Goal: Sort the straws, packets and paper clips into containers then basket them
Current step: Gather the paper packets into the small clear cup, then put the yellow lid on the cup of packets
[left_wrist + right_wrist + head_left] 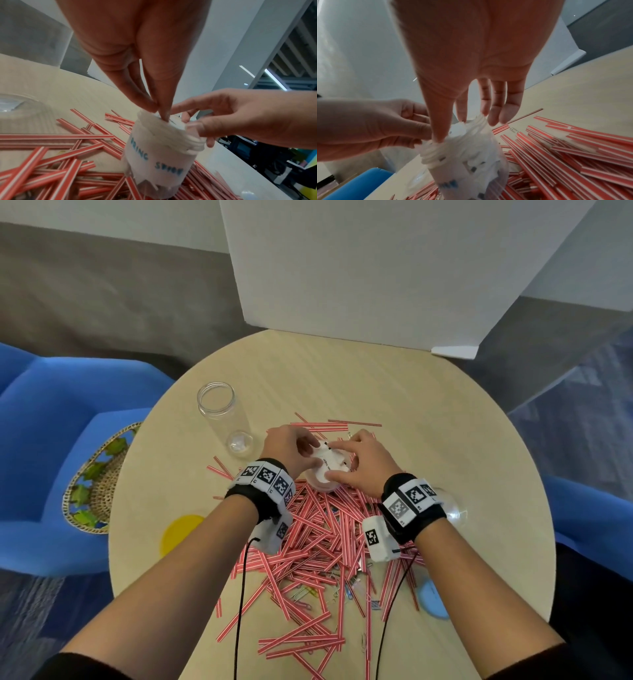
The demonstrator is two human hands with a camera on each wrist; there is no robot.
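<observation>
A clear jar (pixel 318 484) (pixel 157 155) (pixel 467 169) stuffed with white packets (pixel 323 463) stands upright at the far edge of a pile of red-and-white straws (pixel 318 542) (pixel 51 138) (pixel 573 148). My left hand (pixel 305 451) (pixel 159 112) pinches the packet tops at the jar mouth, one fingertip poking in. My right hand (pixel 344 460) (pixel 462 128) spans the mouth from the other side. Its fingers are straight on the sticking-out packets and its thumb presses at the near rim. Coloured paper clips (pixel 342 587) lie mixed into the straws nearer me.
An empty clear jar (pixel 222 412) lies on its side at the far left of the round table (pixel 445 422). Another clear jar (pixel 455 510) lies behind my right wrist. There is a yellow lid (pixel 180 534), a blue lid (pixel 433 599), a woven basket (pixel 96 484) on a blue chair, and a white board (pixel 359 268) behind.
</observation>
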